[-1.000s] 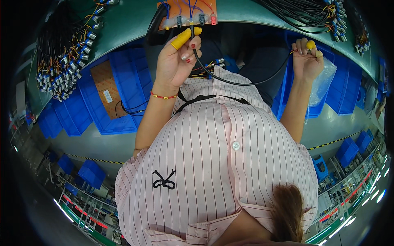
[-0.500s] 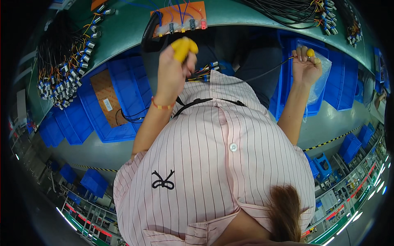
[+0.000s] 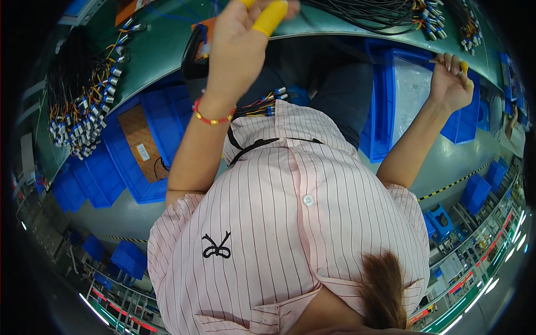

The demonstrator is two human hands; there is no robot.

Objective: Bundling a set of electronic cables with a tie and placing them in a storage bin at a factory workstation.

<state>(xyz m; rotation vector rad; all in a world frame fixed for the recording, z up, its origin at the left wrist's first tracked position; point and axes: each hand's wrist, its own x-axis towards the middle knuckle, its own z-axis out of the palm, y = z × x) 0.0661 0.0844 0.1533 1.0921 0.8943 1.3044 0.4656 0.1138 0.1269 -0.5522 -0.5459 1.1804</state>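
Left hand (image 3: 240,50) at 12 o'clock has its fingers clamped on a yellow-handled tool (image 3: 269,15); right hand (image 3: 449,84) at 2 o'clock pinches a small yellow-tipped piece (image 3: 463,67). Looks mid-assembly; next probably needs them brought together over the green table (image 3: 167,50).

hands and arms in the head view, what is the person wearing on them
Both forearms are bare below short pink pinstriped sleeves. The left hand has a red and gold beaded bracelet at the wrist and yellow finger covers; the right hand shows one yellow fingertip cover.
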